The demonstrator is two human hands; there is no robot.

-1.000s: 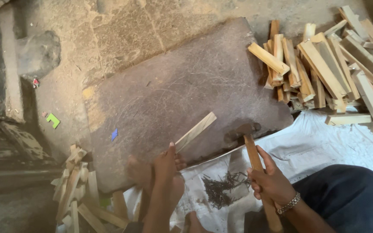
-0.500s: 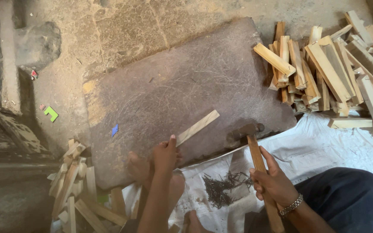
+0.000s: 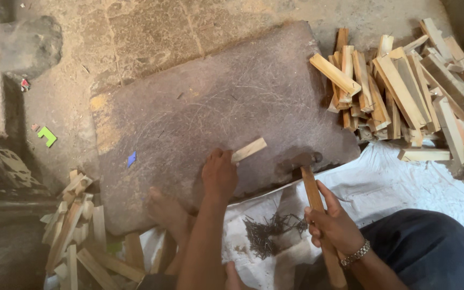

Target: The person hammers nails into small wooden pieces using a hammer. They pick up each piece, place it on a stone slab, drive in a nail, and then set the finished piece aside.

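Ahead of the left hand (image 3: 219, 174) the stone slab (image 3: 189, 107) lies bare and open. A heap of wood pieces (image 3: 404, 91) blocks the far side beyond the right hand (image 3: 333, 223), while nails (image 3: 267, 233) lie between both hands and wood offcuts (image 3: 76, 231) crowd the left hand's outer side.

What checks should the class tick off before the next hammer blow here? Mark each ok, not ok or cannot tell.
1. Left hand has a grip on the wood strip: ok.
2. Right hand holds the hammer handle: ok.
3. Strip lies flat on the stone slab: ok.
4. Nail set in strip: cannot tell.
5. Nails within reach on the white cloth: ok.
6. Bare foot off the slab: not ok.
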